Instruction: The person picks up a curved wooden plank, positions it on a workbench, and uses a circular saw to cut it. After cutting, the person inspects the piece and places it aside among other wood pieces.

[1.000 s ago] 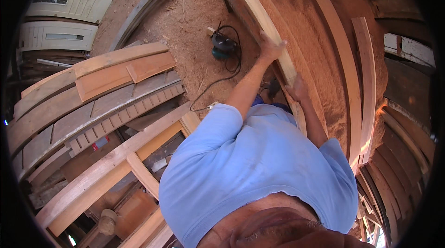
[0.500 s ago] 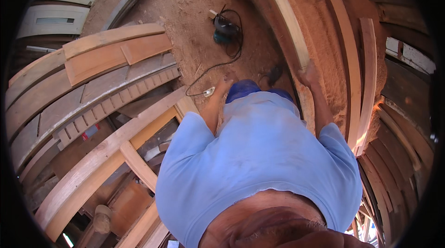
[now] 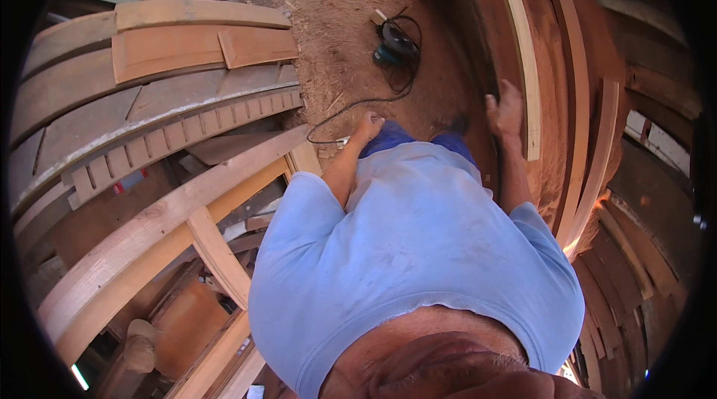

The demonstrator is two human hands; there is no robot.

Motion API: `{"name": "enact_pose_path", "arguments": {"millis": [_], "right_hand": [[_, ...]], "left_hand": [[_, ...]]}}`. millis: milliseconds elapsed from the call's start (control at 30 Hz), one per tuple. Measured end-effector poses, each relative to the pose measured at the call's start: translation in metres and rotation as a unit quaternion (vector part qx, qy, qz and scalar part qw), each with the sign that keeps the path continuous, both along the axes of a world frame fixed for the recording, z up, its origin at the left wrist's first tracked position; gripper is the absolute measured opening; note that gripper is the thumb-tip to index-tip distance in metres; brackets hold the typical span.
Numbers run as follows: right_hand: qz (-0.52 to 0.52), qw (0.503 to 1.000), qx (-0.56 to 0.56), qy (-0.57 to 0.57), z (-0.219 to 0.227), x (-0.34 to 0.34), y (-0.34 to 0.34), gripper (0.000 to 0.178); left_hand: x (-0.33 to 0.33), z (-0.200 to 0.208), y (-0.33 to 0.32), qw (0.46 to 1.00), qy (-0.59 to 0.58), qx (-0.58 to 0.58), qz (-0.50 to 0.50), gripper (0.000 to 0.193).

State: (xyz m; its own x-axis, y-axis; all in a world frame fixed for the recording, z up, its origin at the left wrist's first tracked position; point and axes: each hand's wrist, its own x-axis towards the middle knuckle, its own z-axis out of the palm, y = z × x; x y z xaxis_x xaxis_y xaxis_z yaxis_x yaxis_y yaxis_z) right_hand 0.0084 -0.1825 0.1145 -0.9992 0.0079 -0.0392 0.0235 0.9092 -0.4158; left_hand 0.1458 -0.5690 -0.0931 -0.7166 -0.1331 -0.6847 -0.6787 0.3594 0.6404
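My right hand is raised with its thumb and fingers apart, just left of a pale timber strip. It appears to hold nothing; a small gap seems to separate it from the strip. That strip lies lengthwise on a sawdust-covered bench. My left hand hangs beside my blue trousers with its fingers curled in. Nothing shows in it. Past my feet, a power tool with a teal body rests on the ground, its black cord running back near my left hand.
Long boards lie on the right. A pale wooden frame is at the left, below stacked panels and a notched strip. Sawdust and shavings cover the floor. More timber leans at the far right.
My right hand has come off the end of the pale strip and opened beside it. My left hand stays low by my leg. The whole view has shifted, with the tool now farther right.
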Motion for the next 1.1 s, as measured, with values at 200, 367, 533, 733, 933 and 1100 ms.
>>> {"name": "enact_pose_path", "arguments": {"millis": [200,367,533,733,933,1100], "right_hand": [[0.157,0.937,-0.165,-0.263,-0.039,-0.028,-0.118,0.049],[0.212,0.887,-0.009,-0.41,-0.125,-0.029,-0.126,0.055],[0.195,0.837,0.134,-0.493,-0.161,0.015,-0.081,0.069],[0.121,0.839,0.218,-0.483,-0.201,0.022,-0.069,0.071],[0.105,0.89,0.216,-0.387,-0.234,-0.004,-0.034,0.065],[0.037,0.904,0.217,-0.367,-0.248,0.003,-0.026,0.064]], "left_hand": [[-0.003,0.02,-0.023,0.994,-0.031,-0.043,-0.098,0.064],[0.035,0.025,0.001,0.996,-0.054,-0.057,-0.044,0.079],[0.018,-0.013,0.03,0.991,-0.102,-0.025,0.085,0.086],[-0.081,-0.198,0.045,0.986,-0.07,-0.038,0.143,0.083],[-0.191,-0.393,0.038,0.949,-0.011,-0.047,0.313,0.087],[-0.288,-0.432,0.057,0.879,0.07,0.142,0.45,0.052]]}}
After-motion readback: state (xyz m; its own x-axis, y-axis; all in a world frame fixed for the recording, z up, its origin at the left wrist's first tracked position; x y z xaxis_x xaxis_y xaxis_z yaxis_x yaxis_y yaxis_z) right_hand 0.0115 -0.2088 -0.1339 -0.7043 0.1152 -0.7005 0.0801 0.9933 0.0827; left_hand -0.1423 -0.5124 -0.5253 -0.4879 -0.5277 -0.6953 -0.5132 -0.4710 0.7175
